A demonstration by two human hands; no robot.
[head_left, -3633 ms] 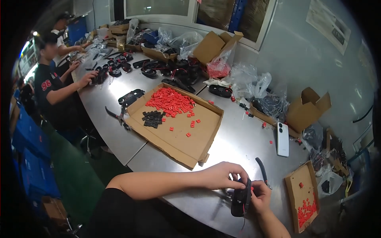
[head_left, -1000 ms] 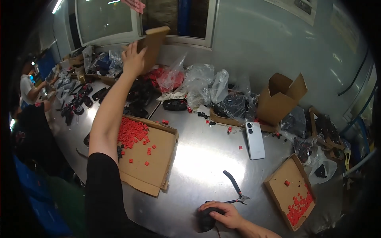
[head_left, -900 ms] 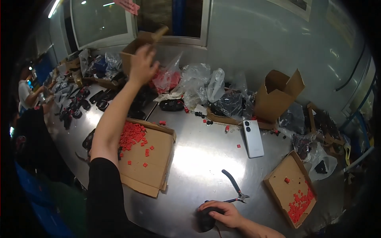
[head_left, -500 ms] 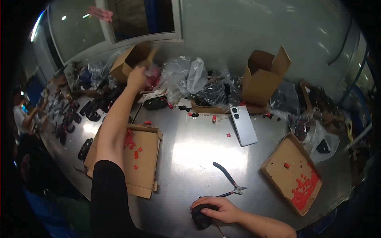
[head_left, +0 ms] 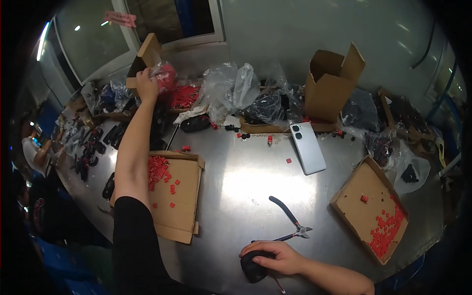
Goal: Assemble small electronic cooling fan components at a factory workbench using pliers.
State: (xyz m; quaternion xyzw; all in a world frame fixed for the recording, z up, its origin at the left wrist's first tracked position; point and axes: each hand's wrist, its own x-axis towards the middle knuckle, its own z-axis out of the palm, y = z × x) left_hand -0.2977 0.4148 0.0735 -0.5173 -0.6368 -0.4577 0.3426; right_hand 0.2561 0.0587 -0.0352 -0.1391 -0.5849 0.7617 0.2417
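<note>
Head-worn fisheye view, close above the metal table (head_left: 226, 231), facing down and forward toward the wall (head_left: 270, 34)

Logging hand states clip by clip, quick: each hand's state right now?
Left hand: closed, apparently holding a clear plastic bag with red contents.
Right hand: closed around a rounded black part.

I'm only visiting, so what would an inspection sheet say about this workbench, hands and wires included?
Surface: metal tabletop, shiny with glare.
Job's things: rounded black part; clear bag with red contents; left tray and right tray, both cardboard, holding small red pieces; pliers, handles spread.
Clutter: white phone, plastic bags, open carton.
Fingers: those of the right hand curl over the black part; those of the left hand are at the clear bag, grip unclear.
Cables: thin wire beside the black part.
Surroundings: pale wall, window, another person far left.
</note>
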